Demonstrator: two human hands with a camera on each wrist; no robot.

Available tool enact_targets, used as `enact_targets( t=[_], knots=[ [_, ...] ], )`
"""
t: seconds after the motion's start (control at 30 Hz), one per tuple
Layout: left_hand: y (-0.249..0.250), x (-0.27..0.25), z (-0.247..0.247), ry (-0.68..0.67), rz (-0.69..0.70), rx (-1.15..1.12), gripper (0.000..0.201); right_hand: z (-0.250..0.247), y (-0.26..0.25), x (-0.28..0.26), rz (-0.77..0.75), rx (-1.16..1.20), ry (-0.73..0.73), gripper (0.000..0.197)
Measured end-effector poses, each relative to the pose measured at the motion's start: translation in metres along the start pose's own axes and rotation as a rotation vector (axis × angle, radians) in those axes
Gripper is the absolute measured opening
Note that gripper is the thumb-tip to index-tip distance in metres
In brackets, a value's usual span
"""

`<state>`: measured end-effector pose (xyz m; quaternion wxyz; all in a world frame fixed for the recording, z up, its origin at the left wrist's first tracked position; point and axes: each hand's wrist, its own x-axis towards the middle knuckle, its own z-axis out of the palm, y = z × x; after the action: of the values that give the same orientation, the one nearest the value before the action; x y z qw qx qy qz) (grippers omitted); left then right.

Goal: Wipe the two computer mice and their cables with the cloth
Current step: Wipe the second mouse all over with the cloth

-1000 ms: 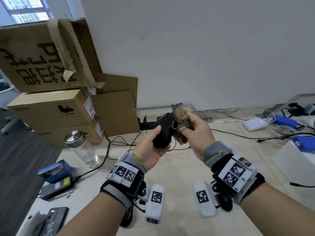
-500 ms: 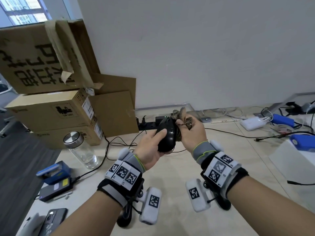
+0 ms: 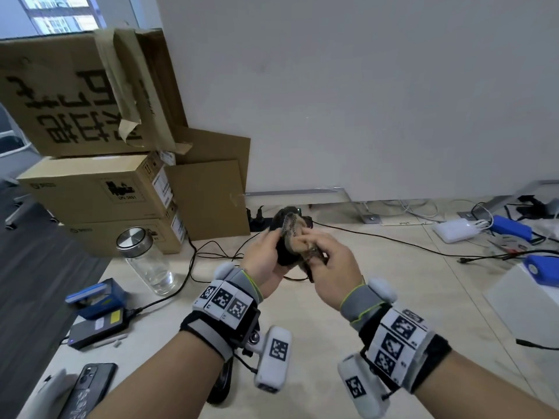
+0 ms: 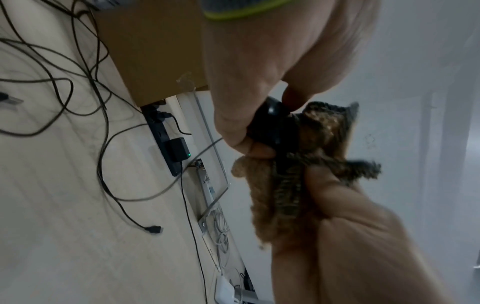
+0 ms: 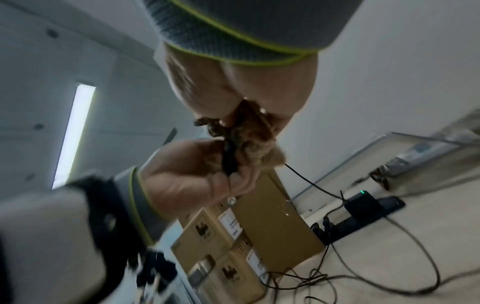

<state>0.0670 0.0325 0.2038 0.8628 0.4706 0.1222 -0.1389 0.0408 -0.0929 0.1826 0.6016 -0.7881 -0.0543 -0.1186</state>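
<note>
Head view, left hand [image 3: 263, 261] holding mouse [image 3: 284, 252], right hand [image 3: 331, 267] pressing cloth [image 3: 298, 240]

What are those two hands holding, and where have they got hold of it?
The left hand grips a black mouse around its sides. The right hand holds a bunched brown cloth against the mouse.
</note>
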Motion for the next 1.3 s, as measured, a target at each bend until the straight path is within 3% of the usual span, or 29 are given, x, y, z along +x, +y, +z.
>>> enact_targets(
  t=[0.1, 0.17, 0.27, 0.4, 0.5, 0.63, 0.73, 0.8, 0.87, 0.93, 1.0, 1.07, 1.2, 1.3],
  knots=[
    [0.006, 0.0, -0.01, 0.005, -0.088, -0.038, 0.021, -0.007, -0.005, 0.014, 0.301, 0.419, 0.165, 0.034],
    [0.009, -0.004, -0.012, -0.081, -0.148, -0.07, 0.034, -0.016, -0.015, 0.024, 0.371, 0.578, 0.131, 0.018],
    [0.006, -0.006, -0.01, -0.131, -0.147, -0.054, 0.034, -0.02, -0.028, 0.028, 0.323, 0.746, -0.021, 0.045],
    [0.008, -0.006, -0.007, -0.109, -0.133, 0.007, 0.026, -0.018, -0.029, 0.024, 0.209, 0.517, -0.074, 0.049],
    [0.01, -0.006, -0.005, -0.044, -0.128, 0.132, 0.04, -0.014, -0.024, 0.021, 0.187, 0.263, -0.045, 0.041],
    [0.008, -0.009, -0.005, -0.046, -0.183, 0.181, 0.054, -0.01, -0.029, 0.021, 0.118, 0.191, 0.099, 0.034],
    [0.007, -0.012, -0.009, -0.092, -0.243, 0.138, 0.056, -0.01, -0.032, 0.025, 0.103, 0.252, 0.16, 0.019],
    [0.008, -0.014, -0.007, -0.123, -0.259, 0.115, 0.054, -0.009, -0.03, 0.027, 0.077, 0.158, 0.196, 0.016],
    [0.006, -0.014, -0.005, -0.104, -0.227, 0.121, 0.051, -0.003, -0.029, 0.021, -0.013, -0.083, 0.156, 0.008],
    [0.002, -0.009, -0.004, -0.069, -0.179, 0.143, 0.052, 0.005, -0.029, 0.007, -0.176, -0.271, 0.042, 0.024],
    [0.0, -0.006, -0.004, -0.046, -0.154, 0.158, 0.056, 0.006, -0.03, 0.001, -0.295, -0.29, -0.044, 0.028],
    [0.002, -0.009, -0.004, -0.059, -0.141, 0.194, 0.053, 0.0, -0.027, 0.012, -0.291, -0.301, -0.026, 0.032],
    [0.003, -0.015, -0.005, -0.114, -0.138, 0.248, 0.052, -0.01, -0.015, 0.037, -0.068, -0.336, 0.158, 0.025],
    [0.003, -0.012, 0.001, -0.063, -0.075, 0.184, 0.05, 0.009, -0.027, 0.018, -0.221, -0.326, 0.059, 0.024]
  ],
)
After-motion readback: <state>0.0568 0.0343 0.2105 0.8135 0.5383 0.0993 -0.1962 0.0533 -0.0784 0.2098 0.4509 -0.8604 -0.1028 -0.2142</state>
